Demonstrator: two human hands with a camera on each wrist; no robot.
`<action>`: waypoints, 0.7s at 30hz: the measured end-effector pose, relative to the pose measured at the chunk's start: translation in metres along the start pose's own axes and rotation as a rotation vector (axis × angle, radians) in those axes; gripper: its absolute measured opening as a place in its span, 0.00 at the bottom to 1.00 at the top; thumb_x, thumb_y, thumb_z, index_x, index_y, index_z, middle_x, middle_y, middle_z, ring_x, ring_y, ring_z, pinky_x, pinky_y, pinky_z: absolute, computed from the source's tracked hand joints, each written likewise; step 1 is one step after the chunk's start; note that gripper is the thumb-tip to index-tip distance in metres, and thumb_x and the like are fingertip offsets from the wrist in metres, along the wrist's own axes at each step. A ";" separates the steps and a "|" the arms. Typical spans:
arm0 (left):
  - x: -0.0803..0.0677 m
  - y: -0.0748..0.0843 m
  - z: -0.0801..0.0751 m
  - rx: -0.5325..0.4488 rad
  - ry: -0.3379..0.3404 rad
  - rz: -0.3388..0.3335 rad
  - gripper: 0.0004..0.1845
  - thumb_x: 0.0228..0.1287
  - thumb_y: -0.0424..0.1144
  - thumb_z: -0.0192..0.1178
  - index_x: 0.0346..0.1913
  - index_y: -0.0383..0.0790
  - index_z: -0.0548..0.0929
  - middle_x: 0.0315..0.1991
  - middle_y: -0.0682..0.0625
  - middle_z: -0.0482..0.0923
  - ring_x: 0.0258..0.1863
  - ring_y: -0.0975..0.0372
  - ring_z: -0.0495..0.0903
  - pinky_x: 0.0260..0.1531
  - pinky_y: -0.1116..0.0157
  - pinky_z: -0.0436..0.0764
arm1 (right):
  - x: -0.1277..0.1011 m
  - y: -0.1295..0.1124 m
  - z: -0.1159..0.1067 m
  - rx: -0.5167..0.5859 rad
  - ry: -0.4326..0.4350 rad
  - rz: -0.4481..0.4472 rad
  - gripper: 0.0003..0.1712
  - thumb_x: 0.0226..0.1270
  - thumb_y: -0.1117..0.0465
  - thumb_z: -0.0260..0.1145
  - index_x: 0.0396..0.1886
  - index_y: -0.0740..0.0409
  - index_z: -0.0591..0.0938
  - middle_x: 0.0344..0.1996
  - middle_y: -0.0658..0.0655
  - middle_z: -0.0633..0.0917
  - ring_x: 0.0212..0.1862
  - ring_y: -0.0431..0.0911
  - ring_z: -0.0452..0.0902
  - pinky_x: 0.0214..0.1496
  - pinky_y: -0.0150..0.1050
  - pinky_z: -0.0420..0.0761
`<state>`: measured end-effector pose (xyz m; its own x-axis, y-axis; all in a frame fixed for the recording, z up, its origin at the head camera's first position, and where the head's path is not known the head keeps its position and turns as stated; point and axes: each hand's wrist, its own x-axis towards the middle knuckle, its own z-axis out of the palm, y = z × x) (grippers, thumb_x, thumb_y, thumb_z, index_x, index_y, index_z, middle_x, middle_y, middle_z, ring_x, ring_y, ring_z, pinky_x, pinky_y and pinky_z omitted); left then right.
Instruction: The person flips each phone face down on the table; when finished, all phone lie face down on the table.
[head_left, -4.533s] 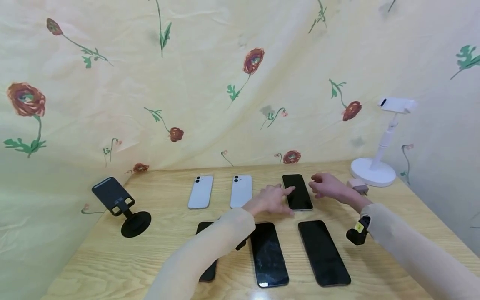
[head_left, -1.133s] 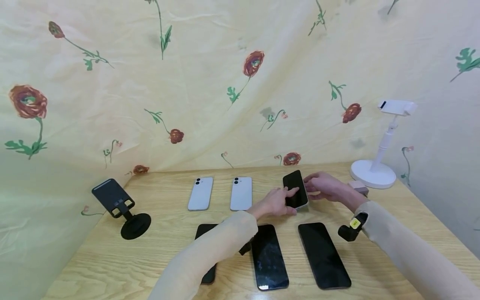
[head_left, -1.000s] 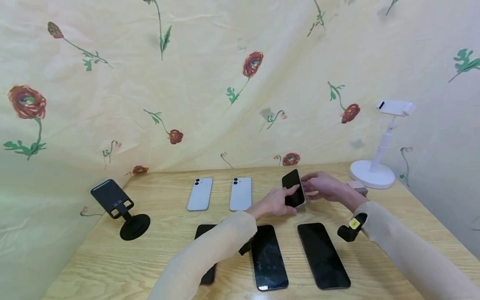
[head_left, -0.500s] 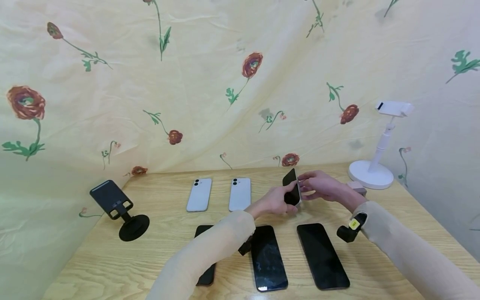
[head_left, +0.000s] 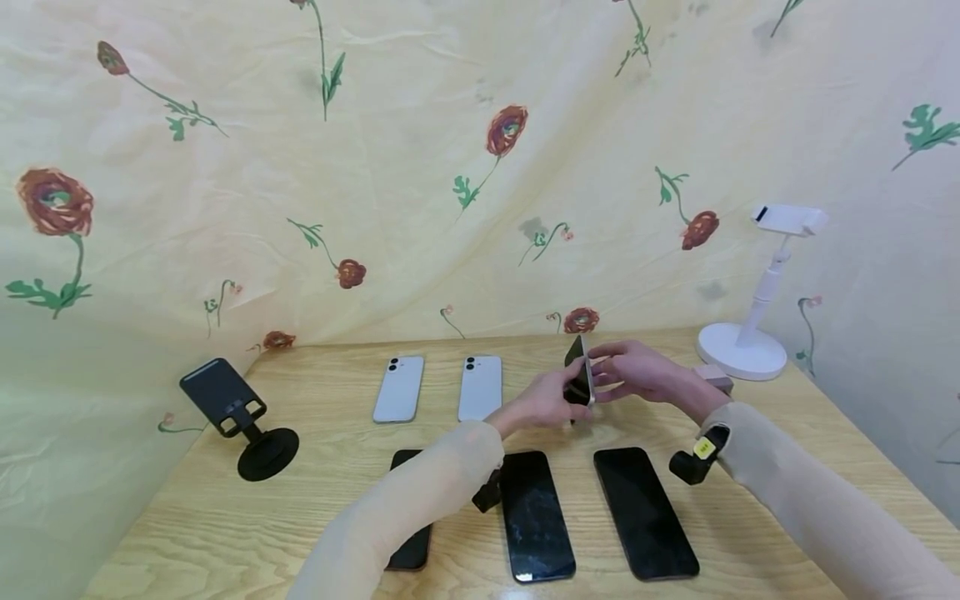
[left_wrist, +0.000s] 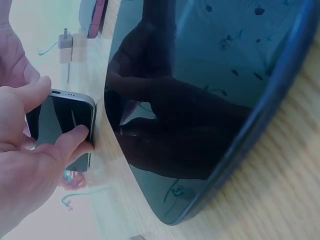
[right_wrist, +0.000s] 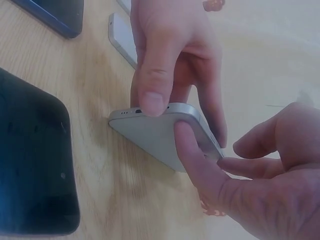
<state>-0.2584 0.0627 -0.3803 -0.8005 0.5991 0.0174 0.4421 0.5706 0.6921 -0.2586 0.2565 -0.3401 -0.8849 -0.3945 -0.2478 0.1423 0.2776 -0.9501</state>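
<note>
Phone (head_left: 579,375) is up on its long edge at the back right of the table (head_left: 337,500), mid-flip, held between both my hands. Left hand (head_left: 545,402) pinches it from the screen side: left wrist view shows thumb and fingers (left_wrist: 75,137) curled around the dark glass. Right hand (head_left: 637,372) grips the pale back, one fingertip pressed on the rear panel and others hooked over the edge in the right wrist view. So both hands are closed on the same phone, neither is free.

Step in hand, as I read it: turning this one over so it lies back-up. The two white phones (head_left: 441,388) left of it in the back row already sit camera side up. Front row has three dark phones (head_left: 536,514) screen-up, untouched.

Next move, my guess: lower it onto the screen face, in line with the white pair. That calls for easing the top edge toward the left, letting the left fingers slide out before the glass lands, and keeping the bottom edge from skidding on the wood.

Black stand (head_left: 243,417) far left, white stand (head_left: 753,333) far right, both well apart from the work.
</note>
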 end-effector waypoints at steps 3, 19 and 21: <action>0.000 0.000 -0.002 -0.028 0.003 -0.007 0.48 0.64 0.44 0.70 0.81 0.49 0.53 0.67 0.42 0.72 0.61 0.56 0.73 0.54 0.67 0.72 | 0.000 -0.002 0.002 0.010 -0.008 0.001 0.32 0.75 0.73 0.44 0.75 0.79 0.49 0.64 0.82 0.66 0.65 0.70 0.66 0.52 0.52 0.80; -0.003 -0.006 -0.010 -0.453 -0.066 -0.052 0.47 0.68 0.34 0.65 0.81 0.41 0.46 0.73 0.38 0.62 0.69 0.52 0.66 0.58 0.63 0.74 | 0.002 0.005 0.008 0.054 -0.078 -0.037 0.34 0.77 0.74 0.47 0.77 0.75 0.48 0.63 0.82 0.65 0.65 0.70 0.66 0.54 0.54 0.79; -0.003 -0.006 -0.010 -0.459 -0.065 -0.056 0.48 0.68 0.34 0.65 0.81 0.41 0.46 0.74 0.38 0.59 0.70 0.52 0.64 0.58 0.63 0.73 | 0.002 0.006 0.009 0.054 -0.087 -0.039 0.34 0.77 0.74 0.48 0.77 0.74 0.48 0.64 0.81 0.65 0.65 0.70 0.65 0.54 0.54 0.79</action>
<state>-0.2625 0.0518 -0.3775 -0.7842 0.6172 -0.0641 0.1626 0.3041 0.9387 -0.2559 0.2497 -0.3479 -0.8487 -0.4792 -0.2239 0.1344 0.2142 -0.9675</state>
